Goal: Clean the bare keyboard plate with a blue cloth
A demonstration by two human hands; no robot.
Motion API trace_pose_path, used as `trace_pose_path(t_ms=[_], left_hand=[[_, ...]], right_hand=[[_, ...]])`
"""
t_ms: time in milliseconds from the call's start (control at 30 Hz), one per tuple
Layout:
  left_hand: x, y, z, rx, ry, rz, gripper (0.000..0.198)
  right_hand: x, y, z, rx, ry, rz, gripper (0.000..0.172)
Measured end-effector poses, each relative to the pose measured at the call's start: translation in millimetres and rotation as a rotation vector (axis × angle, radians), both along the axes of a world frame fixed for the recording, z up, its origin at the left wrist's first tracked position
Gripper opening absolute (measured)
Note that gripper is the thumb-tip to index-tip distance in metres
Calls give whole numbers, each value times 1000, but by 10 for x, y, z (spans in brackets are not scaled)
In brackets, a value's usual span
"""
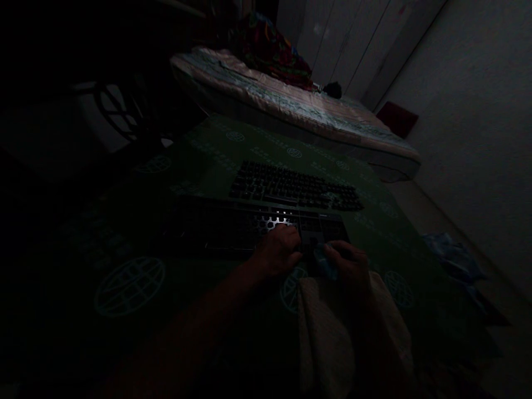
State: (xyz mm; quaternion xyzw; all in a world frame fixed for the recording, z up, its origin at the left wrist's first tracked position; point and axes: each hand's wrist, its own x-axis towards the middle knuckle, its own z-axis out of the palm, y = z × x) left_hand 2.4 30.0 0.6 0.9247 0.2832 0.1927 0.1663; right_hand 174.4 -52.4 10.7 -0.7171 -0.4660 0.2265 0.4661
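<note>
A dark keyboard base lies lengthwise on the table, with a row of bare key openings catching light near its middle. My left hand bears on its front part, fingers curled down over it; the fingertips are hidden. Just to the right, my right hand pinches a small, crumpled bluish piece at the base's front edge. Darkness blurs what it is made of. Behind the base, loose black keycaps are spread in keyboard-like rows. A beige folded cloth lies under my right forearm.
The table wears a green cover printed with globe shapes. A bed with a patterned blanket stands behind it. At the left is a dark spoked wheel; bluish bundles lie on the floor at right.
</note>
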Motion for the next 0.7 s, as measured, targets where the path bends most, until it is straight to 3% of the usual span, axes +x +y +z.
trace_pose_path(t_ms=[400,700], left_hand=[[-3,9,1,-2,-2,-5,6],[10,5,-14,-13,-8,-20,7]], right_hand=[[-85,5,-38,-3,34,52,21],[45,-49,-44,-8,93,-57,24]])
